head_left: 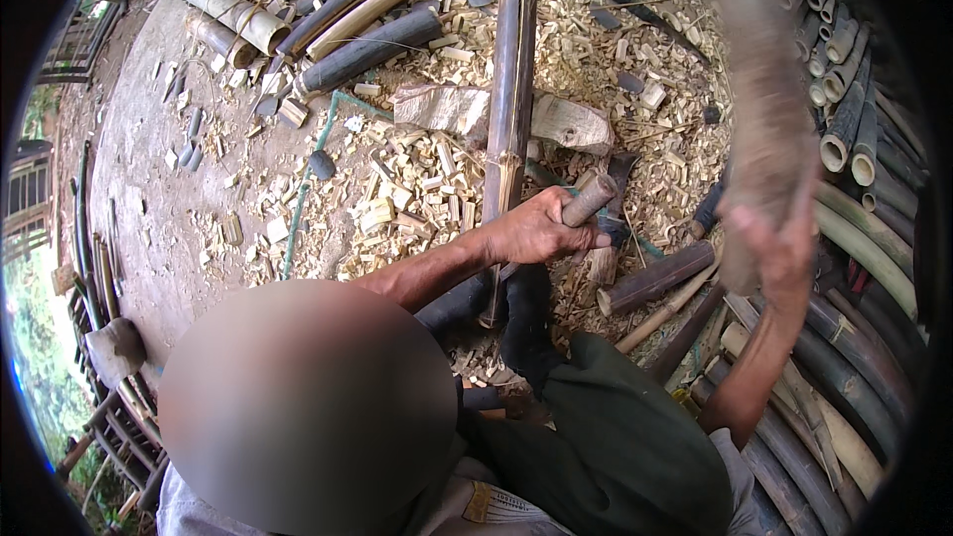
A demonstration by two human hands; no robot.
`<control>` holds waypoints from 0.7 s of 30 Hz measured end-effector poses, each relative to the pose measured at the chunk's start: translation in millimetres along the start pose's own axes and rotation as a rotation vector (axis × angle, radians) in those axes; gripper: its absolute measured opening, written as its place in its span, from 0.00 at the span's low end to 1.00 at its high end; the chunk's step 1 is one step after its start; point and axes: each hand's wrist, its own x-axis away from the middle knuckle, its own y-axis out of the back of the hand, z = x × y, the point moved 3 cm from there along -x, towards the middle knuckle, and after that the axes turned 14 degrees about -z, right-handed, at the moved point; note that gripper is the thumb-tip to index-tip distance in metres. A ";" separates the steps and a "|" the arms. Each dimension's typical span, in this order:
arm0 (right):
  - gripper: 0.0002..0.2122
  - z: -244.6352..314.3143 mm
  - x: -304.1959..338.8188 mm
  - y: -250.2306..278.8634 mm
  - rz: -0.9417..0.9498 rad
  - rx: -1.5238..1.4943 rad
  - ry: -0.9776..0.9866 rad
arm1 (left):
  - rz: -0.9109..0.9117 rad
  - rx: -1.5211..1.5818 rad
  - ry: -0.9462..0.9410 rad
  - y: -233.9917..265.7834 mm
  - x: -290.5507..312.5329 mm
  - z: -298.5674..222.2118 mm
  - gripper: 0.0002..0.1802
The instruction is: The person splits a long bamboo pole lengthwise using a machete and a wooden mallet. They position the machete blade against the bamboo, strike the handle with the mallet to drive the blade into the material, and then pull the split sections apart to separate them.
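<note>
Pale bamboo tube (pixel 236 15): far left of the bamboo pole, slanting.

Wood chips (pixel 372 213): scattered on both sides of the pole.

Wood block (pixel 437 109): crosswise beneath the pole.

Bamboo pole (pixel 508 69): dark, long axis running away from the person; near end between the feet.

Clothing patch (pixel 493 503): yellowish, below the pole's near end; markings too small to read. Other lettering: none legible.

Left hand (pixel 541 226): just right of the pole, fingers wrapped around a wooden handle (pixel 592 199). Handle's visible end points up and rightward, axis oblique to the pole.

Wooden club (pixel 769 109): well right of the pole, motion-blurred, thick end away from the person, long axis roughly parallel to the pole.

Right hand (pixel 779 253): at the club's near part, grasping it; individual fingers blurred.

Bamboo stack (pixel 844 124): far right of the pole.
</note>
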 end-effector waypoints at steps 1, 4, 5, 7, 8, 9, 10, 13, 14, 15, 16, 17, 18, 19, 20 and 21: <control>0.51 -6.3 4.5 -18.0 0.232 0.119 0.034 | 0.018 0.016 0.027 -1.5 -1.0 -0.4 0.20; 0.48 -17.2 -2.1 -33.1 0.471 0.130 0.069 | -0.014 0.081 -0.008 5.5 -1.6 15.6 0.21; 0.47 -19.1 -2.9 -32.1 0.472 0.081 0.059 | -0.007 0.071 -0.018 5.9 -0.8 12.9 0.22; 0.48 -20.2 -3.0 -28.6 0.337 -0.102 -0.026 | -0.069 0.015 -0.030 1.3 -4.2 15.4 0.22; 0.48 -19.2 -3.9 -26.8 0.272 -0.193 -0.064 | -0.107 -0.013 -0.039 -0.7 -7.1 19.1 0.22; 0.48 -13.2 -5.5 -18.4 0.198 -0.122 -0.017 | -0.168 -0.114 -0.028 1.0 -11.3 23.2 0.23; 0.49 -11.8 -9.2 -13.0 0.100 -0.110 -0.004 | -0.222 -0.170 -0.025 0.2 -15.5 26.7 0.23; 0.50 -11.4 -11.6 -7.4 -0.168 -0.127 0.012 | -0.276 -0.249 -0.019 -6.4 -22.8 25.5 0.23; 0.49 -17.4 -4.2 -7.1 -0.038 -0.063 -0.023 | -0.264 -0.259 -0.022 -12.0 -26.2 22.5 0.23; 0.48 -29.2 4.4 -7.6 0.101 -0.011 -0.061 | -0.215 -0.241 -0.057 -9.4 -22.1 17.4 0.23; 0.46 -40.8 10.7 -10.8 0.239 0.041 -0.099 | -0.165 -0.222 -0.092 -7.8 -18.4 12.0 0.23; 0.47 -45.4 13.5 -20.7 0.339 0.172 0.022 | -0.180 -0.211 -0.192 -5.1 -14.3 10.6 0.22; 0.47 -48.9 12.3 -20.8 0.318 0.116 -0.011 | -0.215 -0.279 -0.200 -5.4 -13.6 11.5 0.22; 0.48 -52.8 10.6 -18.6 0.297 0.059 -0.045 | -0.248 -0.347 -0.208 -7.5 -14.4 12.3 0.22; 0.48 -55.5 6.0 -21.1 0.287 0.003 -0.071 | -0.338 -0.352 -0.128 -6.0 -22.5 23.5 0.23; 0.49 -56.4 0.6 -22.5 0.208 0.003 -0.038 | -0.427 -0.354 -0.050 -4.7 -30.1 33.9 0.24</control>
